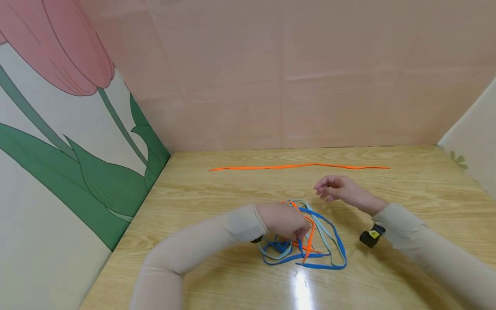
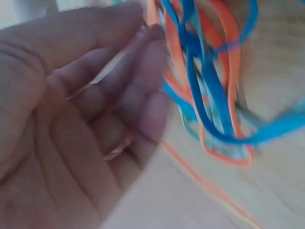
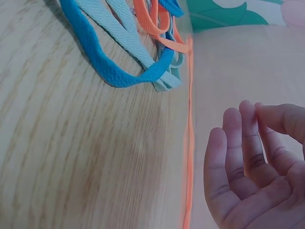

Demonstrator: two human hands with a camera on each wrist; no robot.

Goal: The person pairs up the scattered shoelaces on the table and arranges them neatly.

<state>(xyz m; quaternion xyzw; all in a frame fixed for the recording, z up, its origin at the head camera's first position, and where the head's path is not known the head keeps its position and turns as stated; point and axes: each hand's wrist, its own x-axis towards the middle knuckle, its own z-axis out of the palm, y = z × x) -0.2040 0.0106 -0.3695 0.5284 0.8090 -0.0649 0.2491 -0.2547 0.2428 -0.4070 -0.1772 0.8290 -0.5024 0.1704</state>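
A loose tangle of flat laces lies on the table, with an orange lace [image 1: 311,232], a blue lace [image 1: 342,247] and a pale blue lace [image 1: 323,230] looped over each other. My left hand [image 1: 284,221] reaches down over the left part of the tangle, hiding some strands. In the left wrist view its fingers bend loosely, the thumb near the fingertips, beside a blue knot [image 2: 190,44]; no strand shows in the palm. Right of the tangle hovers my right hand [image 1: 335,189], fingers loosely bent. In the right wrist view nothing lies between its thumb and fingers [image 3: 217,162].
A single orange lace [image 1: 267,167] lies stretched out across the far part of the wooden table [image 1: 201,189]. Behind it rises a pink covered wall [image 1: 232,86]. On the left stands a panel painted with a tulip [image 1: 77,51], and a pale wall [image 1: 480,142] borders the right.
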